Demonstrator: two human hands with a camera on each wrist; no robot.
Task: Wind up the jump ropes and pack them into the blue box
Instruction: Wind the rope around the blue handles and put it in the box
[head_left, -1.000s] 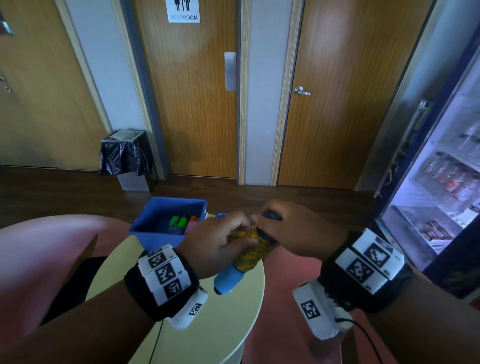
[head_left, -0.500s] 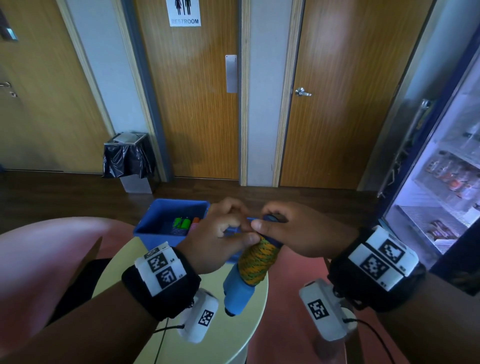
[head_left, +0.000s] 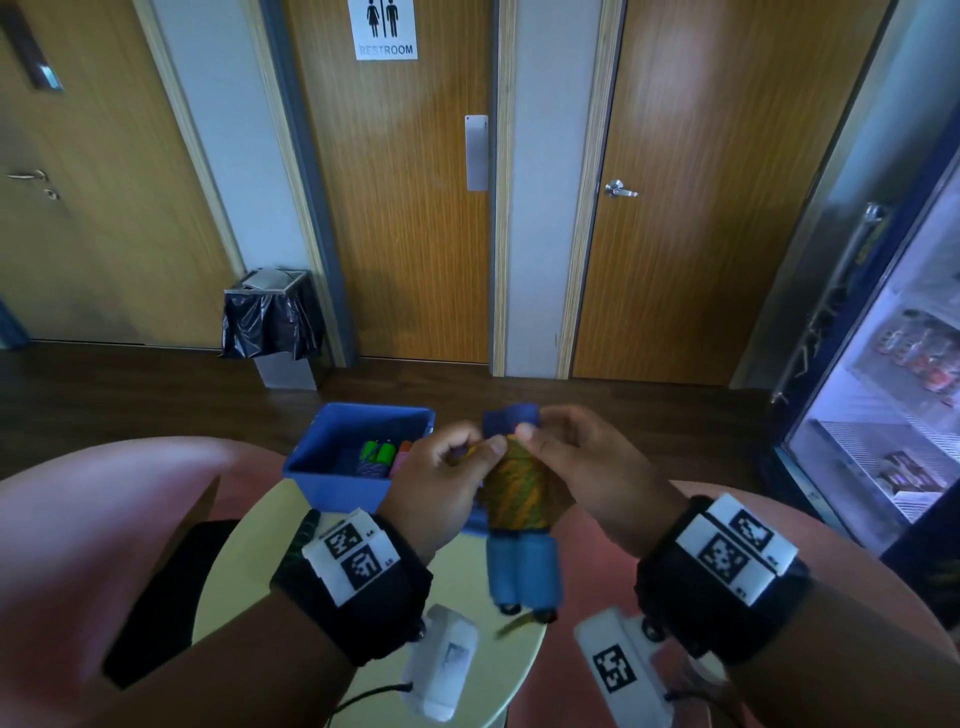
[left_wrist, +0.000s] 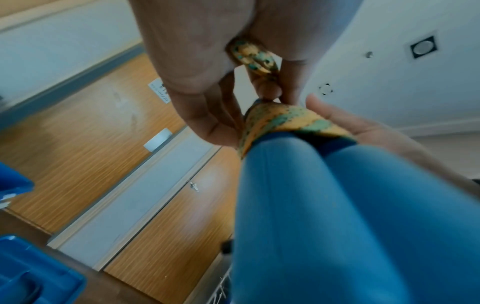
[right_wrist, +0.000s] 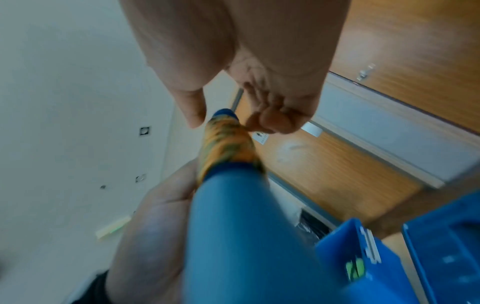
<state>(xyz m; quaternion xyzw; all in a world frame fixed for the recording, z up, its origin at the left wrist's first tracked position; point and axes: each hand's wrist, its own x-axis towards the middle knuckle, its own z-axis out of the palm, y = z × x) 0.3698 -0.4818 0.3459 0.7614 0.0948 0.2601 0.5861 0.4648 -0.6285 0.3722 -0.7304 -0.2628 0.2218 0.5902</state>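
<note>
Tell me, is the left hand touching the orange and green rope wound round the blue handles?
Touching. The left wrist view shows the left hand pinching the orange and green rope just above the coil on the blue handles.

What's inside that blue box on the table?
Inside the blue box: green handles and an orange-pink one over dark coiled rope. The left hand hides its right corner.

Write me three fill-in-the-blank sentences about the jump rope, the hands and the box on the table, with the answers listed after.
1. The yellow-green cord is wound round two ___ handles.
2. The left hand and right hand hold the bundle ___ the round table, not resting on it.
3. The blue box already contains a rope with ___ handles.

Missing words: blue; above; green
</note>
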